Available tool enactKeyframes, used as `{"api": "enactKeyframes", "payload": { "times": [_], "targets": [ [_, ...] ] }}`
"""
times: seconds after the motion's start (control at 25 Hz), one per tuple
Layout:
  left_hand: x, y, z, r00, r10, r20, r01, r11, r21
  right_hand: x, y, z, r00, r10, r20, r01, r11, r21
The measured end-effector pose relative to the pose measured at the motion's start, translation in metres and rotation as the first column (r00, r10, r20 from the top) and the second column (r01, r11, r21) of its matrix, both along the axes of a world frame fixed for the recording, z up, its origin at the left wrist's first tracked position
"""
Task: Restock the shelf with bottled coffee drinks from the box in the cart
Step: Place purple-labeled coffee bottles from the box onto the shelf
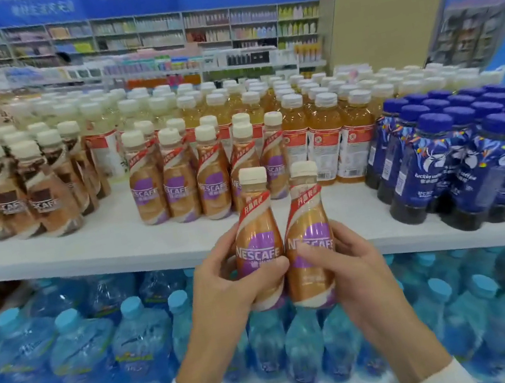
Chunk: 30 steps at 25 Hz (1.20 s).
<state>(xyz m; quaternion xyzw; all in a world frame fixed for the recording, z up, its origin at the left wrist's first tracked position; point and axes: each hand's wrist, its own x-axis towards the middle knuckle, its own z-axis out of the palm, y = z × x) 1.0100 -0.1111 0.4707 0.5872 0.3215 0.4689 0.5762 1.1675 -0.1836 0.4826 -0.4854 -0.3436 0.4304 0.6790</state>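
Bottled coffee drinks come as a pair: the left bottle [258,244] and the right bottle [309,232] are held in the air just in front of the white shelf [113,244]. They are side by side and touching at their widest part, cream caps up, with the right one tilted slightly outward. The left hand [223,283] grips the left bottle, fingers curled round its body and thumb across the purple label. The right hand [350,265] holds the right bottle the same way. White sleeves show at both wrists.

On the shelf, directly behind the held pair, stand matching purple-label coffee bottles [179,183] (same cream caps). At the shelf's left end are brown-label coffee bottles [42,199], towards its back amber tea bottles [325,132], and at its right end dark blue bottles [460,163]. Below the shelf lie packs of blue water bottles [103,343].
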Motion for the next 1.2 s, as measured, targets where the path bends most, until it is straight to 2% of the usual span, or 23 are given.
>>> {"api": "enactKeyframes", "payload": {
  "times": [0.24,0.32,0.56,0.68,0.84,1.04,1.2],
  "targets": [
    [0.02,0.053,0.032,0.989,0.133,-0.058,-0.119,0.973,0.199,0.017,0.054,0.033,0.977,-0.053,0.209,0.037,0.996,0.082],
    [0.024,0.065,0.03,0.984,0.162,-0.08,-0.138,0.96,0.244,0.017,0.067,0.03,0.968,-0.082,0.236,0.061,0.994,0.093],
    [0.033,0.077,0.005,0.981,0.163,-0.101,-0.134,0.96,0.246,0.025,0.079,0.008,0.948,-0.095,0.304,0.073,0.994,0.082],
    [0.033,0.072,-0.002,0.969,0.228,-0.09,-0.197,0.943,0.269,0.028,0.077,0.003,0.927,-0.098,0.362,0.068,0.993,0.094],
    [0.033,0.069,-0.011,0.95,0.295,-0.106,-0.249,0.915,0.316,0.021,0.071,-0.01,0.827,-0.198,0.527,0.205,0.978,0.047],
    [0.034,0.065,-0.015,0.922,0.366,-0.125,-0.302,0.882,0.361,0.021,0.087,-0.014,0.731,-0.277,0.624,0.307,0.95,0.062],
    [0.012,0.069,-0.017,0.876,0.468,-0.116,-0.403,0.844,0.353,0.029,0.108,-0.011,0.715,-0.242,0.656,0.3,0.954,0.025]
  ]
}}
